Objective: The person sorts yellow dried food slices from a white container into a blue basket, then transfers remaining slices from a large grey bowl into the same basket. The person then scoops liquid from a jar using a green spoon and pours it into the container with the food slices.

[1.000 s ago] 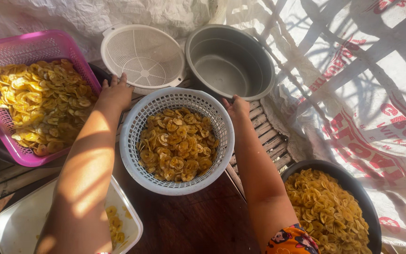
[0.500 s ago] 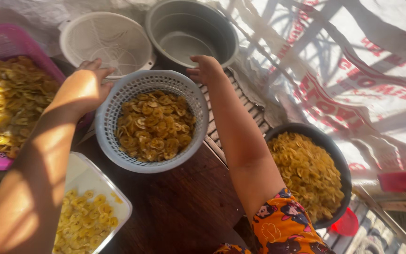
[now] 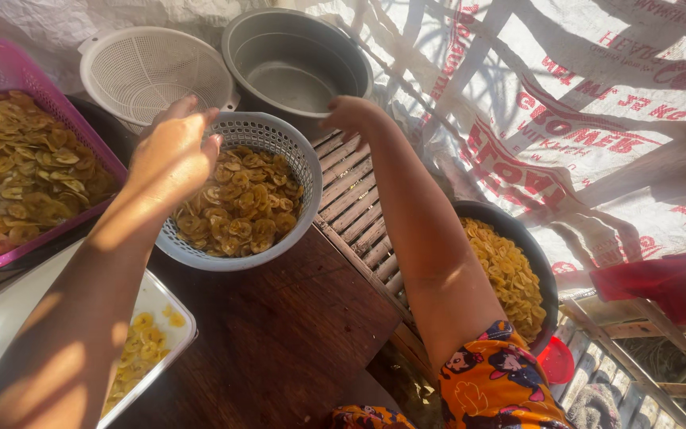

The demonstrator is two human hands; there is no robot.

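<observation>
Banana chips (image 3: 236,208) are heaped in a round grey perforated basket (image 3: 299,163), which is held at its rim over the dark wooden table (image 3: 279,334); it appears tilted, its near side low. The left hand (image 3: 170,155) is curled over the left rim, fingers bent above the slices, though whether the rim is truly gripped cannot be told. The right hand (image 3: 349,114) is laid at the far right rim, beside the grey pot, fingers curved; its grasp is hidden by the basket wall.

A spill is judged the main risk: with the basket tipped and held only at two rim points, slices could slide over the low edge onto the table or the slatted bamboo surface (image 3: 351,206), where gaps would swallow them. The thin plastic rim could also flex under the load.

Containers are taken from largest to smallest. A pink rectangular basket (image 3: 9,67) at the left is filled with yellow chips. A dark round pan (image 3: 541,270) at the right is filled with paler chips. A grey pot (image 3: 295,56) at the top appears empty, and a white colander (image 3: 156,71) beside it is likewise empty. A white tray (image 3: 164,298) at the lower left is only thinly covered with a few chips.
</observation>
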